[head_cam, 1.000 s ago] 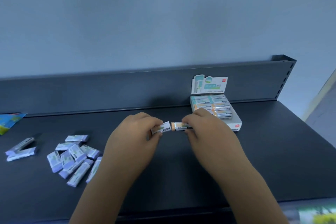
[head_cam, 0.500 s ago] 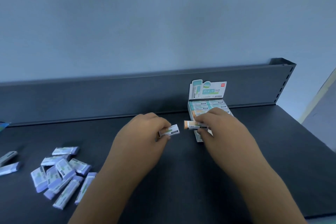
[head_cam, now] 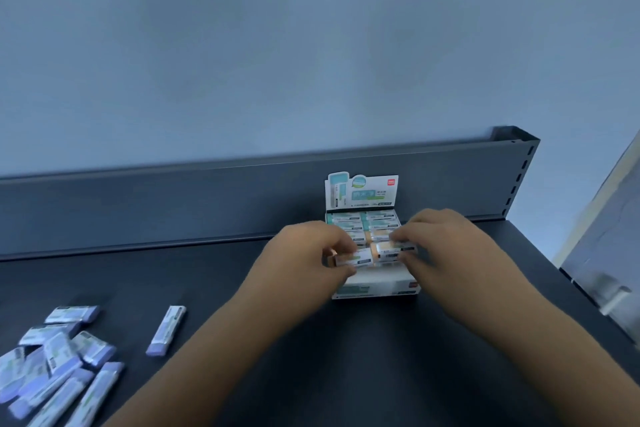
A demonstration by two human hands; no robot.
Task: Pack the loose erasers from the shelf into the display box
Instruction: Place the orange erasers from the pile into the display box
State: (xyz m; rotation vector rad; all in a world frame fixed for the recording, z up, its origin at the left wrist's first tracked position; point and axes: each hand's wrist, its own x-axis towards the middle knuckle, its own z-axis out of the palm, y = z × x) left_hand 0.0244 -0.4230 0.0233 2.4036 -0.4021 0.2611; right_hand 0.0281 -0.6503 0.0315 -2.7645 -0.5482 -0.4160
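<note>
The white display box [head_cam: 375,288] stands on the dark shelf with its printed lid flap up against the back rail. Rows of wrapped erasers fill its rear part. My left hand [head_cam: 304,253] pinches one orange-ended eraser [head_cam: 349,258] over the box's front row. Beside it, my right hand [head_cam: 446,246] pinches a second eraser [head_cam: 391,251]. The two erasers lie end to end above the front of the box. A pile of loose purple-ended erasers [head_cam: 59,357] lies at the lower left, and a single eraser [head_cam: 166,329] lies apart from it.
The dark shelf [head_cam: 346,374] has a raised back rail [head_cam: 207,198] with a slotted upright at its right end. A pale wall rises behind. A blurred light-coloured surface [head_cam: 602,253] stands past the shelf's right edge.
Both hands have carried their erasers from the open shelf back to the front of the display box. The view has shifted, so the pile sits lower left and one separate eraser shows.
</note>
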